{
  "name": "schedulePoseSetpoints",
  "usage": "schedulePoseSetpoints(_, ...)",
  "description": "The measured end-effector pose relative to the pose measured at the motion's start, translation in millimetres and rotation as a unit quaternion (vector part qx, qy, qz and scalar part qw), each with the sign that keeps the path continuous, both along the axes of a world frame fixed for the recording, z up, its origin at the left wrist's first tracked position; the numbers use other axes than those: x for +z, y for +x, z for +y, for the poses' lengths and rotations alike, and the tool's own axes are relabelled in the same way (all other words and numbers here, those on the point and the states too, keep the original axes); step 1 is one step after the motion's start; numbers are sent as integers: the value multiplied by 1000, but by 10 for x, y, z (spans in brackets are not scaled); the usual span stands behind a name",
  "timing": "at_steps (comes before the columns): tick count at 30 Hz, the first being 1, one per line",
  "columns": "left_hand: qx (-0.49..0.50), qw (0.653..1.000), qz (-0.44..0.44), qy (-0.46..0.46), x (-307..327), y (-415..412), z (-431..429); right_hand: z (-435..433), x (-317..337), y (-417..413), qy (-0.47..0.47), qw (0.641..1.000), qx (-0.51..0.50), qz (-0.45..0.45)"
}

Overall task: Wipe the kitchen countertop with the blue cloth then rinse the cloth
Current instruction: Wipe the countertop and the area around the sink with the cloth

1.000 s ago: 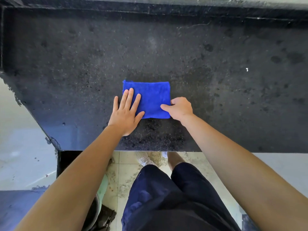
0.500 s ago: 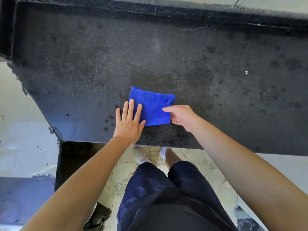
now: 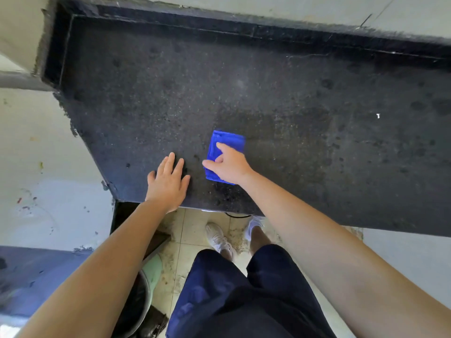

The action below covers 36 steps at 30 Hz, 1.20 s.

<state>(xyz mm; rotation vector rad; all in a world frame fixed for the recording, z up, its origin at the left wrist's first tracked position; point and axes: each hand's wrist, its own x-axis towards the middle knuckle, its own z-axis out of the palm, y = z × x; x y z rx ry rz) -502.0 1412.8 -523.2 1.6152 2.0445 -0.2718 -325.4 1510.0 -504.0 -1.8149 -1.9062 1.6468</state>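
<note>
Bare forearms run back from the left hand (image 3: 168, 181) and the right hand (image 3: 231, 164). Below the hands are loose dark navy fabric shorts (image 3: 244, 301), and under them white sneakers (image 3: 219, 237).

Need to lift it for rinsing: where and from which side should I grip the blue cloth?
Pinch the blue cloth across its narrow width from above, thumb at its left edge, as the right hand holds it. It lies folded flat on the countertop, so nothing slides underneath.
</note>
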Motion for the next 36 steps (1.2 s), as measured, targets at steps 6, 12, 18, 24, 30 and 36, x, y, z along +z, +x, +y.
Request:
schedulePoseSetpoints(6,-48,998,1,-29,1,-137,6,-114,-94,84,95,990,66,-83)
schedulePoseSetpoints(12,-66,998,6,6,-70,-192,-45,-313,-252,-125,255,930,82,-252)
schedulePoseSetpoints(18,-70,994,2,78,-223,-247,-152,-346,-583,137,293,899,182,-269)
schedulePoseSetpoints(24,-69,993,23,94,-397,-170,-239,-88,-634,1598,272,890,68,-361)
schedulePoseSetpoints(30,-76,989,30,120,-473,-171,-248,228,-684,1371,200,879,-160,-401)
schedulePoseSetpoints(36,-37,990,31,133,-394,-71,-200,-215,-643,230,347,887,116,-283)
